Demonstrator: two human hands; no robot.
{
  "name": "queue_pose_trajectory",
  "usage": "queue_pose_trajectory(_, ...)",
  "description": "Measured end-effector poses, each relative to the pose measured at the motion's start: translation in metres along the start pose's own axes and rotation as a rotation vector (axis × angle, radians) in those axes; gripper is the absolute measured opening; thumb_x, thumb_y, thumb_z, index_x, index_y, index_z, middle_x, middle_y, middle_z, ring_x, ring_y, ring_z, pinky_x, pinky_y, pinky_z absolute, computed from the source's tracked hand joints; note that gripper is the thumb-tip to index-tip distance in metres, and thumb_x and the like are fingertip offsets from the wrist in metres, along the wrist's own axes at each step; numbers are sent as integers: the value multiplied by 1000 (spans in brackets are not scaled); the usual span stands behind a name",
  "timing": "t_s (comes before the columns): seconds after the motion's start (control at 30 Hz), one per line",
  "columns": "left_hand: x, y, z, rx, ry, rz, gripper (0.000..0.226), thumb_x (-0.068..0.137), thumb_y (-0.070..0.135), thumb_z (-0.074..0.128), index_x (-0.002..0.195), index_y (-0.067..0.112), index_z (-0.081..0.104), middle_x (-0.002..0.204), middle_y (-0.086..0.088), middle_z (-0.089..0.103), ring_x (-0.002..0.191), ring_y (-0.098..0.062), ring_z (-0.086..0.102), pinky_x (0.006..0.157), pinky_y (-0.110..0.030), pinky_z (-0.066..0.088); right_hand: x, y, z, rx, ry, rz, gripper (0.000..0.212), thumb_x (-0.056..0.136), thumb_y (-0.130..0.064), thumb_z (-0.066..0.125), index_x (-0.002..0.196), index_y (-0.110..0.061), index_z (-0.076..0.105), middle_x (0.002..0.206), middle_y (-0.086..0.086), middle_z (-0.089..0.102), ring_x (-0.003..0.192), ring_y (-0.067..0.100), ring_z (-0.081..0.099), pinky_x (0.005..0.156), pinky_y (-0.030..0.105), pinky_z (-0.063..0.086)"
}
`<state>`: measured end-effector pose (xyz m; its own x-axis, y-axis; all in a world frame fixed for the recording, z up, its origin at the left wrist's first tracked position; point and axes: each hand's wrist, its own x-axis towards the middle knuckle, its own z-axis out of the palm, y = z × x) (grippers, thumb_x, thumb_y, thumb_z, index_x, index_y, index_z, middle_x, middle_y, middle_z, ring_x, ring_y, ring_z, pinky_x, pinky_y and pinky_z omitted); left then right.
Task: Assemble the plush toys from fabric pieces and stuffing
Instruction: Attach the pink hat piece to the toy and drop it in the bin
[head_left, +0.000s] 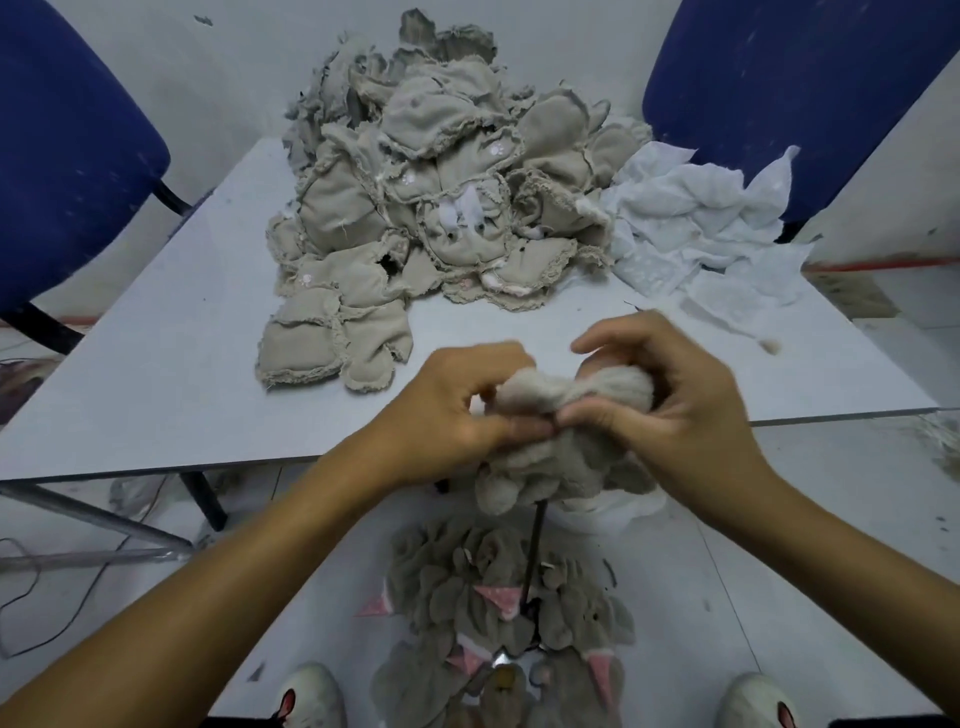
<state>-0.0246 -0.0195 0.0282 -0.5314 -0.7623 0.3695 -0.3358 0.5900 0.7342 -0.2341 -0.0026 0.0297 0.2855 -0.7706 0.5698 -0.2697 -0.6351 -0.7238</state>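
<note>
Both my hands work one beige plush toy skin (550, 462) held in the air just off the table's near edge. My left hand (457, 410) pinches its fuzzy fabric from the left. My right hand (670, 405) grips it from the right, fingers curled over the bunched top. A thin dark rod (535, 551) rises from below into the skin. A big heap of inside-out beige toy skins (415, 208) lies on the grey table (156, 364). White fabric pieces (701, 228) lie to the heap's right.
Turned beige skins with pink ear linings (498, 608) lie piled on the floor between my white shoes (311, 696). Blue chairs stand at the far left (62, 156) and far right (779, 83). Loose cords (57, 613) trail on the floor at left.
</note>
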Motion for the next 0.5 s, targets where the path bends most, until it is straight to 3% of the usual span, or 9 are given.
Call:
queue_pose_trajectory(0.07, -3, -3, 0, 68, -146, -116, 26, 79, 25, 75, 78, 4, 60, 73, 0, 56, 66, -13, 51, 62, -34, 41, -2, 4, 4, -20, -148, 39, 40, 77, -35, 81, 110, -29, 60, 103, -19, 63, 92, 4, 64, 78, 16, 49)
queue_pose_trajectory(0.17, 0, -5, 0, 139, -211, -161, 27, 82, 23, 79, 76, 9, 56, 73, 2, 55, 67, -12, 50, 62, -34, 41, -6, 16, -2, 2, -244, 97, 47, 75, -39, 82, 115, -32, 58, 112, -26, 59, 99, 3, 61, 81, 13, 46)
queue_pose_trajectory(0.23, 2, -6, -6, 164, -198, -150, 31, 82, 22, 81, 73, 20, 52, 72, 8, 52, 67, -9, 50, 61, -30, 38, -9, 21, -10, 73, -225, 181, 42, 72, -36, 84, 108, -28, 63, 105, -25, 63, 96, 2, 62, 79, 14, 47)
queue_pose_trajectory(0.3, 2, -2, -9, 116, -165, -113, 25, 81, 33, 79, 77, 26, 56, 76, 8, 56, 73, -7, 54, 64, -26, 39, -15, 24, -11, 173, -153, 211, 26, 70, -26, 82, 91, -23, 68, 88, -20, 68, 83, -2, 64, 72, 11, 47)
queue_pose_trajectory(0.37, 4, 4, -5, -22, -85, -61, 26, 84, 40, 70, 87, 15, 64, 83, 5, 62, 80, -15, 60, 68, -31, 45, -17, 22, -8, 185, -61, 142, 20, 70, -23, 82, 86, -25, 69, 83, -18, 69, 79, -5, 63, 70, 8, 46)
queue_pose_trajectory(0.43, 6, 5, -5, -100, -39, -19, 27, 85, 32, 70, 83, 5, 65, 79, 2, 60, 73, -20, 57, 66, -33, 44, -15, 18, -6, 148, -20, 61, 19, 74, -24, 81, 89, -26, 70, 85, -16, 70, 82, -3, 65, 72, 9, 47)
queue_pose_trajectory(0.5, 7, 0, -10, -25, -137, -69, 22, 81, 21, 75, 75, 3, 65, 72, 0, 59, 68, -18, 56, 62, -32, 43, -13, 18, -4, 16, -41, -7, 12, 77, -20, 80, 83, -21, 70, 81, -13, 68, 77, 1, 64, 68, 15, 46)
